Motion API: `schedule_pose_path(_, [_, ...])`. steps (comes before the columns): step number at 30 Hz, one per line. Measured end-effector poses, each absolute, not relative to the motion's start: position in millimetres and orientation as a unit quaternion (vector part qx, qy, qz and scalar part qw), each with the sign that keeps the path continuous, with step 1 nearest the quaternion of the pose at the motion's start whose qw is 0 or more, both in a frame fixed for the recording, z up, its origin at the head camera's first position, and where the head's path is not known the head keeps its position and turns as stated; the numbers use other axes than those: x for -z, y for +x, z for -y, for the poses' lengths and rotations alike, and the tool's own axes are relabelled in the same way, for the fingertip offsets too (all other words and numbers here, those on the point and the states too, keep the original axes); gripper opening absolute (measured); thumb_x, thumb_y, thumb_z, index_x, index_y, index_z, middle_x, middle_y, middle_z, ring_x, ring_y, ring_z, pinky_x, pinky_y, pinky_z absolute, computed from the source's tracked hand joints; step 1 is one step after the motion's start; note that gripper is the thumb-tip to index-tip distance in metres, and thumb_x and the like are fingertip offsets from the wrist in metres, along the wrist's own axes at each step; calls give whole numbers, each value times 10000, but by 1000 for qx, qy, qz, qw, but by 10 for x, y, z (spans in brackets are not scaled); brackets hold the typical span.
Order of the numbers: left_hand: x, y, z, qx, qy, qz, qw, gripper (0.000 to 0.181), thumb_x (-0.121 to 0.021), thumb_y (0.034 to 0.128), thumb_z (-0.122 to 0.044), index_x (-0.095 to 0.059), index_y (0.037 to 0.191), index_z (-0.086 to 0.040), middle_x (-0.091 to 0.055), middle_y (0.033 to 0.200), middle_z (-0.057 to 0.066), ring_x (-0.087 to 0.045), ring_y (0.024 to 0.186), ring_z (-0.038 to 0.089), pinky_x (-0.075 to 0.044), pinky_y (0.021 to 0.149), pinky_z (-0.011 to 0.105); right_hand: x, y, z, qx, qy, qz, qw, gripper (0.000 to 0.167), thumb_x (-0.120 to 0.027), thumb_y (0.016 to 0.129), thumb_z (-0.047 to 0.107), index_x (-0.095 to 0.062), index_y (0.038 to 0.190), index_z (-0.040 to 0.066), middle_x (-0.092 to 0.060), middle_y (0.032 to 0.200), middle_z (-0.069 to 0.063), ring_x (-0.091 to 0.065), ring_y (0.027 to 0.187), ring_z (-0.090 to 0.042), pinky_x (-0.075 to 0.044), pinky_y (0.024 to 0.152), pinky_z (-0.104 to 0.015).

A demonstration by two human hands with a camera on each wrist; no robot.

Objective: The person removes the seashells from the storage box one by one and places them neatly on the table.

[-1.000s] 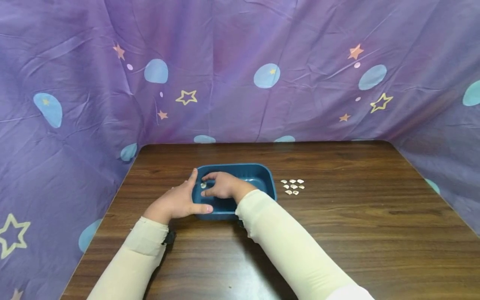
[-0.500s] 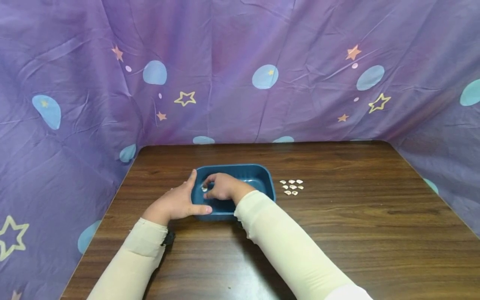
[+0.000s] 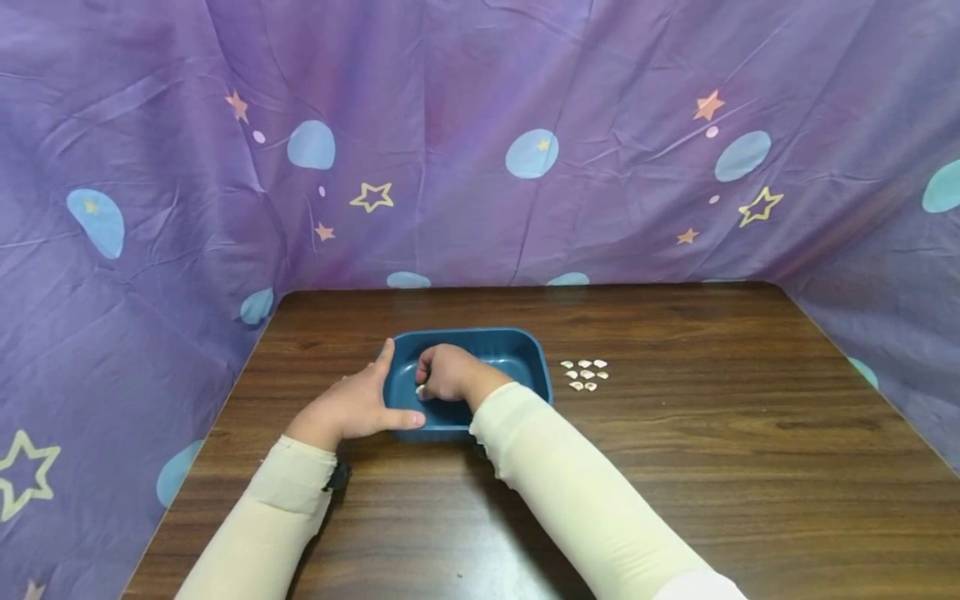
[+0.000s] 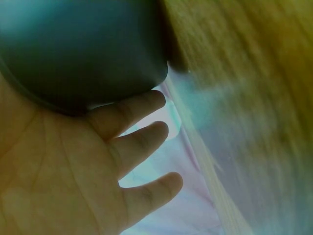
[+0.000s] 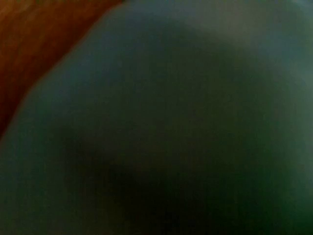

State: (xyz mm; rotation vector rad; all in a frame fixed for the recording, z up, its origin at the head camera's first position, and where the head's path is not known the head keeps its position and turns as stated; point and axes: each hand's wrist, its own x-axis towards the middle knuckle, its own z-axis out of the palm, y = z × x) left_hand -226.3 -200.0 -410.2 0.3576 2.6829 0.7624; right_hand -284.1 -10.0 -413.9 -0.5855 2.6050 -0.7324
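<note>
A blue rectangular plastic tray [image 3: 517, 362] sits on the table. My left hand [image 3: 352, 404] rests against its left end, forefinger along the end and thumb over the front rim. In the left wrist view the palm [image 4: 58, 171] lies against the dark tray wall [image 4: 88, 54], and the other fingers stretch out straight below it. My right hand [image 3: 450, 372] reaches inside the tray, its thumb and forefinger pinching a small white seashell [image 3: 421, 391] just above or on the tray floor. The right wrist view is dark and blurred, so the shell does not show there.
Several small white seashells [image 3: 587, 375] lie in short rows on the wooden table [image 3: 712, 433], right of the tray. A purple curtain [image 3: 465, 225] with stars and blue spots hangs behind the table and at both sides.
My right hand has closed its spread fingers on the shell in the tray's left part and drawn it a little right and nearer. The left hand and tray stay put.
</note>
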Motion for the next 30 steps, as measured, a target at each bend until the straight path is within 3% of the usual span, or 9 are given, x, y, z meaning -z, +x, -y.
schedule_pose_path(10, [4115,-2263,2004,-267,123,-942,163,1388,-757,847,-707,144,1670,-46,-238,1684,329,-392,1486,518,-369,1183,642,4157,-2836,99,264,-202,-924,190,146,-828,920,146,-685,893,136,-647,865,8,-578,830,-168,-489,815,-317])
schedule_pose_path(15, [4120,-2268,2014,-264,124,-943,162,1385,-753,850,-708,149,1669,-50,-239,1682,331,-386,1486,525,-366,1179,652,4154,-2856,116,251,-212,-926,185,79,-801,918,98,-744,952,141,-696,898,27,-589,856,-153,-507,875,-306])
schedule_pose_path(19, [4117,-2264,2021,-265,122,-943,160,1382,-759,852,-697,150,1669,-53,-226,1687,329,-380,1489,527,-357,1187,648,4147,-2858,121,255,-204,-927,186,138,-796,901,77,-751,1018,136,-725,962,6,-598,897,-174,-512,926,-329])
schedule_pose_path(26, [4150,-2270,2011,-266,125,-942,162,1382,-754,852,-701,149,1669,-47,-243,1677,340,-381,1490,520,-352,1194,641,4170,-2847,98,258,-206,-925,190,99,-782,912,63,-708,926,127,-657,890,17,-571,839,-157,-489,826,-297])
schedule_pose_path(30, [4147,-2268,2011,-268,123,-942,160,1380,-760,852,-694,146,1670,-51,-240,1681,333,-375,1493,519,-347,1197,642,4172,-2859,99,253,-211,-925,187,93,-752,917,38,-748,945,126,-698,915,14,-583,857,-160,-501,854,-297])
